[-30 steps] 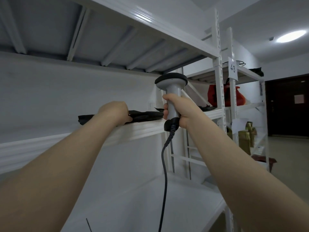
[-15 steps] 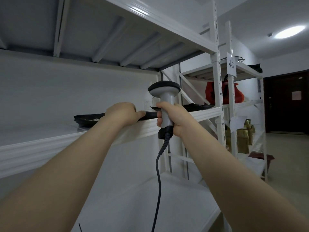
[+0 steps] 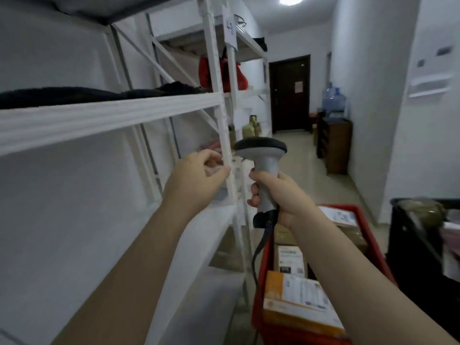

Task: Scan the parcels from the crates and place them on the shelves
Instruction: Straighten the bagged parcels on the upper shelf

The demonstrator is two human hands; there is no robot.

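Observation:
My right hand (image 3: 278,195) grips the grey handle of a corded barcode scanner (image 3: 263,158), held upright in front of the shelf post. My left hand (image 3: 199,170) hangs in the air below the white shelf (image 3: 112,115), its fingers loosely curled and holding nothing. Flat black parcels (image 3: 74,94) lie on that shelf, up left. A red crate (image 3: 373,240) stands low on the right under my right arm. It holds several cardboard parcels, the nearest an orange and white box (image 3: 296,302) with a label.
A second white rack (image 3: 249,70) further along carries a red bag (image 3: 224,73) and gold boxes (image 3: 251,125). A black crate (image 3: 410,245) is at the right edge. The corridor leads to a dark door (image 3: 290,93), with water bottles (image 3: 333,100) on a brown cabinet.
My left hand has left the black parcel on the shelf and dropped below the shelf edge. The view has swung right and down, bringing the red crate into sight. The scanner came down too.

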